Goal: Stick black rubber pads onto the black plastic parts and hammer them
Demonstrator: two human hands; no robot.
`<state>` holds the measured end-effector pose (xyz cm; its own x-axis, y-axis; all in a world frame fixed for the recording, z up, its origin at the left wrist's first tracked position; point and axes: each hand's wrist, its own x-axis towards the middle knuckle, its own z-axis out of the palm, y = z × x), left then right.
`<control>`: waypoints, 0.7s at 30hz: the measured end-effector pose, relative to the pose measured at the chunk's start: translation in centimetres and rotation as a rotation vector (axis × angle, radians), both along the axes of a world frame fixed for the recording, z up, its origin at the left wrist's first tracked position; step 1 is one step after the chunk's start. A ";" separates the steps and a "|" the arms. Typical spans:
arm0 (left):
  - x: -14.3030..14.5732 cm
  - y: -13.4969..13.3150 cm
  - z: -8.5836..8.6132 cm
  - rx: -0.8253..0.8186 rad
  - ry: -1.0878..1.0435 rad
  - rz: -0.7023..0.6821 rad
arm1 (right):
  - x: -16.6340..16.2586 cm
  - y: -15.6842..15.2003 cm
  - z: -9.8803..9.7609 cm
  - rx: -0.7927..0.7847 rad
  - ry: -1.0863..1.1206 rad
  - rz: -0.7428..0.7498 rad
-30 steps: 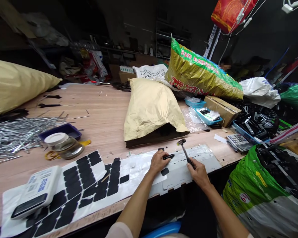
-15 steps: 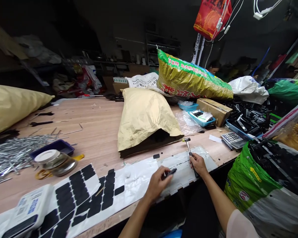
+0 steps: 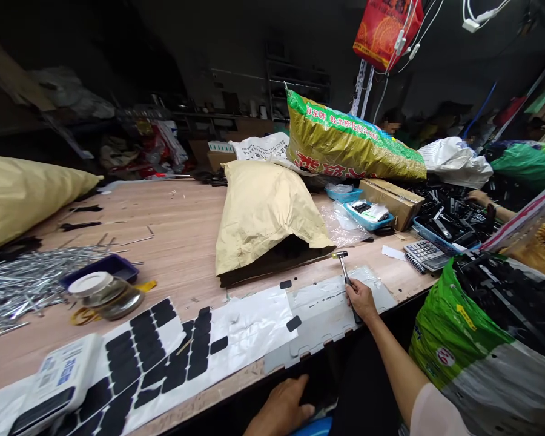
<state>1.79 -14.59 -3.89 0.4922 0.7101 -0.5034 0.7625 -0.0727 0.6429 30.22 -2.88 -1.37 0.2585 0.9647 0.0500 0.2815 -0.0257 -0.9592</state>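
Observation:
My right hand [image 3: 361, 301] is closed round the handle of a small hammer [image 3: 344, 266]. The hammer's head rests low over the far edge of a grey plastic sheet [image 3: 331, 315] at the table's front. One black foam pad [image 3: 293, 323] lies on that sheet, and a smaller black pad [image 3: 286, 284] sits beyond it. My left hand [image 3: 281, 410] hangs below the table edge, near a blue object [image 3: 315, 427]. Its fingertips are lost in the dark, so what it holds does not show.
A white backing sheet with several black pads [image 3: 163, 354] covers the front left, with a white device [image 3: 57, 384] on it. A beige sack [image 3: 263, 212], jar [image 3: 104, 293], blue tray [image 3: 102, 266], nail pile [image 3: 22, 281], calculator [image 3: 424, 254] and green bag [image 3: 476, 339] surround. Another person's hand [image 3: 481, 198] works far right.
My left hand left the grey sheet and dropped below the table edge; the black tool it held is out of sight. The right hand with the hammer has stayed in place.

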 end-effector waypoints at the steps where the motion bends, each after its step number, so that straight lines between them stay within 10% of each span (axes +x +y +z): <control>1: 0.4 0.7 1.5 -0.039 -0.080 -0.073 | 0.0 0.0 0.0 0.002 -0.004 -0.002; 4: 2.9 4.8 5.9 -0.149 -0.391 -0.144 | -0.2 -0.1 0.0 0.012 -0.018 -0.011; 8: 6.4 15.1 8.4 0.327 -0.500 0.375 | -0.3 0.0 0.1 0.023 -0.013 0.001; 13: 7.3 26.4 6.7 0.614 -0.158 0.864 | -0.3 0.3 -0.1 0.011 0.030 0.008; 21: 5.1 28.8 4.7 0.669 -0.144 0.805 | -0.1 0.4 -0.5 0.017 0.055 -0.008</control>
<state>6.87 14.17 0.77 -0.2234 0.9651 0.1367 0.6633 0.0477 0.7469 30.07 -2.49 -1.92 0.2690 0.9617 0.0520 0.2278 -0.0111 -0.9737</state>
